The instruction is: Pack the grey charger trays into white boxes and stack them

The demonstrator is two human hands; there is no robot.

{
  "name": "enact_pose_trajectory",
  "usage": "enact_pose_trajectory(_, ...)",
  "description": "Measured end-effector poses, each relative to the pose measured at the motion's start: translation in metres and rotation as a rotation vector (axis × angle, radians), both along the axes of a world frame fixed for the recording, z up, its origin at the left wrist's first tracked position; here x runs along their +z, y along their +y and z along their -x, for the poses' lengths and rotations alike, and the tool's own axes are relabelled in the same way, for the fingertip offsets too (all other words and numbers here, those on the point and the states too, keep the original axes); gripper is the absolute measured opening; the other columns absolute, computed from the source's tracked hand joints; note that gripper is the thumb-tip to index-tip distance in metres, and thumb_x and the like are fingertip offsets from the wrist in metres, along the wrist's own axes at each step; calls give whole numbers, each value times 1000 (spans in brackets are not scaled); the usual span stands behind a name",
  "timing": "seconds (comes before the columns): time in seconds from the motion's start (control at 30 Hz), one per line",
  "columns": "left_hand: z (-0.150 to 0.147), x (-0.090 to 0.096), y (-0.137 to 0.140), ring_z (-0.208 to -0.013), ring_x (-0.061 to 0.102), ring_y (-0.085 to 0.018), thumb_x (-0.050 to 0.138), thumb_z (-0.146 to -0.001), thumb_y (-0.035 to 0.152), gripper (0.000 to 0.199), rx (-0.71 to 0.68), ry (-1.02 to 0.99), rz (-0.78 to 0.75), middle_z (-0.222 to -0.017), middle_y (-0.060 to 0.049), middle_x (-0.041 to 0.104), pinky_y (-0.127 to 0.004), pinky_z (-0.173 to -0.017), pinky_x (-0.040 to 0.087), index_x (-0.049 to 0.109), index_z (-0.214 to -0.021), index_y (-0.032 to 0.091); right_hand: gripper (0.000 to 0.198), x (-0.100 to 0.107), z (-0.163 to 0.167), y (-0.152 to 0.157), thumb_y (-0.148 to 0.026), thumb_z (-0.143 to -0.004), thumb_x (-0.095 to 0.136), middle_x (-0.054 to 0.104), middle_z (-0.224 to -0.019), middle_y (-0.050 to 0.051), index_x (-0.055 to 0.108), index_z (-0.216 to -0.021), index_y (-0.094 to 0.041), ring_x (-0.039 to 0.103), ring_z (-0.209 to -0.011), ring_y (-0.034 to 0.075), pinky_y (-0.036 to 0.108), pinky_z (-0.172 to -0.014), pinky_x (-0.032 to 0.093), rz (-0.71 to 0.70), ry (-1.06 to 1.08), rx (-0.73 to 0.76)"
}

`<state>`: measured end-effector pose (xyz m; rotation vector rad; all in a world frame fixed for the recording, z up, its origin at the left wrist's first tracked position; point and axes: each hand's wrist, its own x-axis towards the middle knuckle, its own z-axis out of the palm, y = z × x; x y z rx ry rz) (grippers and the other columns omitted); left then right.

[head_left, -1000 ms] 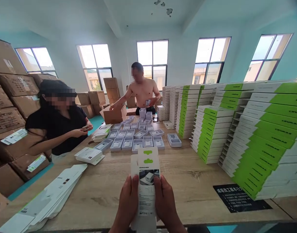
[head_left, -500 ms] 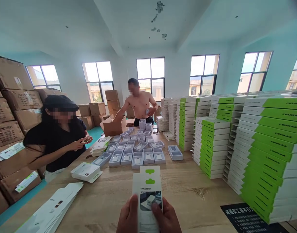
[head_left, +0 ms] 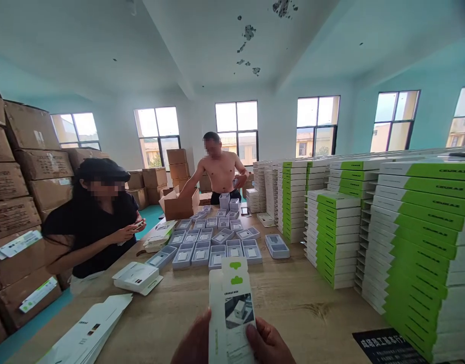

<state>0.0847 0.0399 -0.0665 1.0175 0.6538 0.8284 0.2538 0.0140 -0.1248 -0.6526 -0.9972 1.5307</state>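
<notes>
A white packaging box with a hang tab, green cut-out shapes and a printed photo stands upright in front of me at the bottom centre. My left hand grips its left side, its fingers hidden behind the cardboard. On the right, my right hand holds the box with the thumb pressed on the printed front. Just beyond the box, several pale plastic trays with small white items in them stand in rows on the wooden table.
Tall stacks of green-and-white boxes line the right side. Flat white cartons lie at front left, near a small box pile. One co-worker sits left; another reaches into a brown carton. A black printed sheet lies front right.
The box has turned slightly, so its left side panel shows more. My left thumb has moved off its front edge. The view has tilted up a little.
</notes>
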Motion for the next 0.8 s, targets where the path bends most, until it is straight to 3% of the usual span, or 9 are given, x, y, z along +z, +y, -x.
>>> enact_pose_trajectory(0.1, 1, 19, 6, -95, 69, -33, 82, -66, 62, 64, -190, -8, -216, -103, -16, 73, -39, -80, 52, 68, -105, 13, 57, 26, -14, 0, -69, -81, 68, 72, -78, 5, 75, -99, -15, 65, -70, 19, 33, -73, 51, -90, -202, 53)
enact_pose_trajectory(0.17, 1, 25, 9, -103, 68, -31, 82, -70, 56, 58, -158, 64, -358, -114, -14, 70, -39, -86, 52, 61, -107, 17, 52, 43, -21, -2, -65, -80, 71, 73, -84, 6, 75, -94, -15, 64, -78, 20, 33, -78, 51, -113, -328, -82)
enact_pose_trajectory(0.23, 2, 24, 11, -120, 61, -30, 80, -76, 46, 57, -34, 194, -530, -130, -13, 63, -44, -102, 47, 51, -119, 23, 50, 59, -27, -6, -64, -81, 71, 73, -96, 8, 74, -100, -17, 64, -90, 22, 35, -84, 51, -92, -313, -199)
enact_pose_trajectory(0.3, 4, 22, 11, -136, 51, -30, 79, -77, 32, 80, 40, 376, -723, -147, -15, 50, -51, -115, 36, 31, -142, 30, 58, 71, -31, -10, -70, -87, 60, 72, -109, 10, 70, -114, -20, 65, -98, 23, 38, -87, 52, -34, -161, -143)
enact_pose_trajectory(0.37, 6, 23, 8, -144, 42, -34, 76, -74, 19, 108, 16, 588, -929, -157, -18, 39, -57, -119, 31, 7, -156, 33, 64, 79, -33, -12, -75, -89, 51, 72, -112, 11, 67, -121, -21, 67, -97, 23, 40, -85, 53, 13, -32, -20)
enact_pose_trajectory(0.4, 7, 26, 6, -145, 39, -36, 74, -72, 15, 114, -17, 693, -1027, -160, -19, 34, -59, -118, 31, 2, -158, 33, 65, 80, -34, -12, -75, -88, 52, 73, -110, 10, 67, -121, -21, 67, -95, 23, 40, -85, 54, 23, -7, 17)
enact_pose_trajectory(0.47, 7, 35, 2, -146, 37, -40, 72, -69, 10, 111, -89, 871, -1176, -164, -17, 29, -59, -116, 37, 12, -160, 34, 64, 79, -36, -12, -74, -87, 56, 74, -104, 9, 68, -118, -20, 68, -94, 23, 38, -86, 53, 30, -8, 47)
enact_pose_trajectory(0.57, 6, 46, -2, -143, 43, -40, 71, -68, 9, 98, -167, 996, -1249, -166, -14, 25, -56, -111, 45, 31, -154, 35, 65, 73, -40, -12, -75, -86, 57, 75, -100, 8, 68, -117, -19, 68, -94, 23, 36, -85, 52, 37, 36, 99)
enact_pose_trajectory(0.8, 2, 36, -8, -140, 45, -36, 63, -71, 3, 91, -95, 933, -1449, -161, -15, 28, -54, -108, 48, 26, -148, 34, 51, 69, -40, -11, -53, -79, 78, 72, -92, 5, 69, -113, -17, 64, -78, 16, 26, -72, 48, 31, 78, 174)
